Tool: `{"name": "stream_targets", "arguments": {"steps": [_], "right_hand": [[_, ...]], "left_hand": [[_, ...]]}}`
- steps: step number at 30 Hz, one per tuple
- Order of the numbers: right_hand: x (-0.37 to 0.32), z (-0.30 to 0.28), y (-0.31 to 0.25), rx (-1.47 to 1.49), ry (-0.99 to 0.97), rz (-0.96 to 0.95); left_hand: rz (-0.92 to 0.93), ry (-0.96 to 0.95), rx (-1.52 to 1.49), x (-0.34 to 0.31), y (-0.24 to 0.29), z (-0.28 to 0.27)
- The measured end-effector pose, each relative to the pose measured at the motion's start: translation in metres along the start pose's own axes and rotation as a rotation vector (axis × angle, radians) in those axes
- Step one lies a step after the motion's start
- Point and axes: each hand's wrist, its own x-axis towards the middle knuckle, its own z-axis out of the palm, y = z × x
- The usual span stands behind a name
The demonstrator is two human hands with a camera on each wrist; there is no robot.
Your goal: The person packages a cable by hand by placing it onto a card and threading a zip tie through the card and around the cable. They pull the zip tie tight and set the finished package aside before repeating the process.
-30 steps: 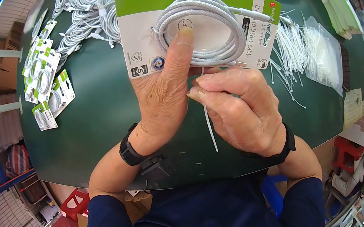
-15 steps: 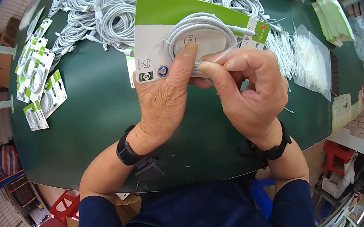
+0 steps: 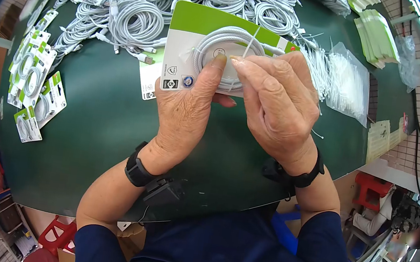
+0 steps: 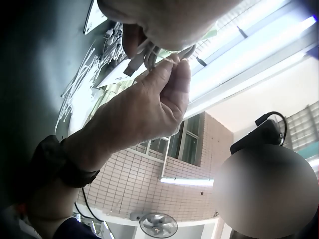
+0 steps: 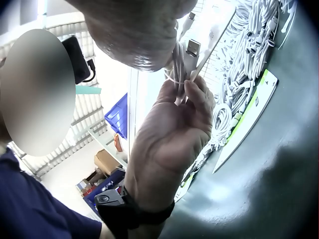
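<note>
Gripping a printed card (image 3: 183, 42) in the left hand (image 3: 183, 111), pressing the thumb over the coiled white cable (image 3: 228, 34) on its front and tucking the fingers behind its near edge. Holding card and coil above the dark green table (image 3: 114, 129), near the middle, between both hands. Closing the right hand (image 3: 282, 103) just beside the coil, at its near right. Probably pinching a thin white tie (image 3: 255, 35) between right thumb and forefinger, but hiding much of that contact behind the fingertips. Pointing one end of the tie toward the far side, across the coil. Showing in the right wrist view a metal-ended plug (image 5: 193, 48) near the right fingertips. Wearing a black strap (image 3: 139, 167) on the left wrist and another on the right.

Partly covering, from above, a second printed card (image 3: 148, 78) lying just left. Facing a heap of coiled cables (image 3: 137, 18) at the far left and middle. Having loose white ties (image 3: 314, 65) lying at the far right, beside a clear bag (image 3: 348, 88), and green-and-white cards (image 3: 376, 39) stacking up farther off. Seeing carded cables (image 3: 32, 70) overlapping at the left edge.
</note>
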Motion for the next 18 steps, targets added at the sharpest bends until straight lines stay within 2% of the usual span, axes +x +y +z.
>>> {"name": "stream_targets", "arguments": {"steps": [8, 12, 18], "right_hand": [[0.002, -0.015, -0.005, 0.104, -0.102, -0.042], [-0.004, -0.017, -0.006, 0.114, -0.082, -0.101], [-0.005, -0.032, -0.017, 0.086, -0.114, -0.054]], "left_hand": [[-0.022, 0.007, -0.009, -0.004, 0.002, 0.001], [0.05, 0.005, -0.003, -0.002, 0.007, 0.002], [0.112, 0.013, 0.03, -0.005, 0.007, 0.003]]}}
